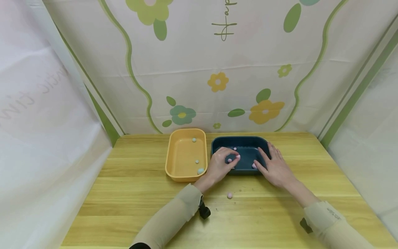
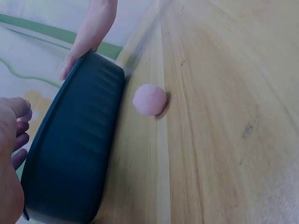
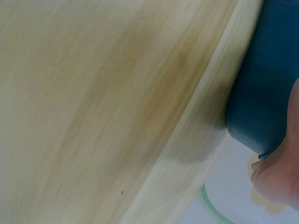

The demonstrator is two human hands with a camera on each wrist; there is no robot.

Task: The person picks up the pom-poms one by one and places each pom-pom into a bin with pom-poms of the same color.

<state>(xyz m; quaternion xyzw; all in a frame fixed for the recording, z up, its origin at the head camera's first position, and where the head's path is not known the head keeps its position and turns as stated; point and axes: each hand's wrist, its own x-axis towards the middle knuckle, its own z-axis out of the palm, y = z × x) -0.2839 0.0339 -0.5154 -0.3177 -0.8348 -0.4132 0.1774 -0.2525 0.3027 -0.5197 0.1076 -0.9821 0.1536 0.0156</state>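
My left hand reaches over the left part of a dark blue tray and pinches a small pink pom-pom between thumb and forefinger. Inside that tray lie more pink pom-poms, one small, one beside the left hand. Spread over the tray's right rim is my right hand, its fingers fairly straight and its thumb near a larger pink pom-pom. On the table in front of the tray sits another pink pom-pom, round and fuzzy in the left wrist view.
Left of the dark tray stands a yellow tray holding pale blue-green pom-poms, one in its near right corner. Both stand on a wooden table near its back edge. Behind hangs a flowered white curtain, with white cloth at both sides.
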